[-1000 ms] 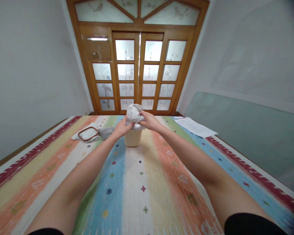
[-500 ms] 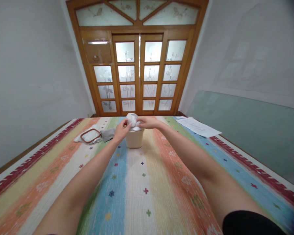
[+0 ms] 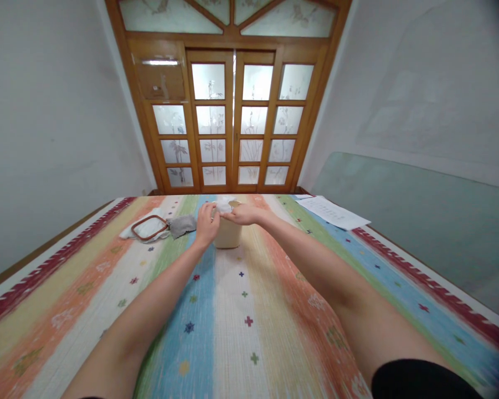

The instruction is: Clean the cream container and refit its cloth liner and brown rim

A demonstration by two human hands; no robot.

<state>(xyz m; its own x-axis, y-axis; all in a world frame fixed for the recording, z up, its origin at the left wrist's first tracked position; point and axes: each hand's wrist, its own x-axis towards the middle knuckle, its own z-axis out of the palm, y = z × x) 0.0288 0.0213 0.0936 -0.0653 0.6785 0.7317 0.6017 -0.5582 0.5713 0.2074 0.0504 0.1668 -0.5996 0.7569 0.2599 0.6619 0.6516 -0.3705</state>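
Note:
A small cream container stands upright on the striped cloth, straight ahead of me. Crumpled white thin material lies at its mouth; whether it is cloth or plastic I cannot tell. My left hand is at the container's left rim, its fingers bent and closed at the edge of the white material. From the right, my right hand reaches across the front rim, fingertips closed together on the white material. Part of the tan inside shows behind the right hand. The fingers partly hide the rim.
Left of the container lie a grey cloth and a brown rounded frame on white fabric. Printed paper sheets rest at the far right of the table. A striped tablecloth covers the table; wooden glazed doors stand beyond.
The white material, bunched above the container before, now sits lower at its mouth. My right hand has moved slightly left and down, over the front rim. The view has shifted slightly.

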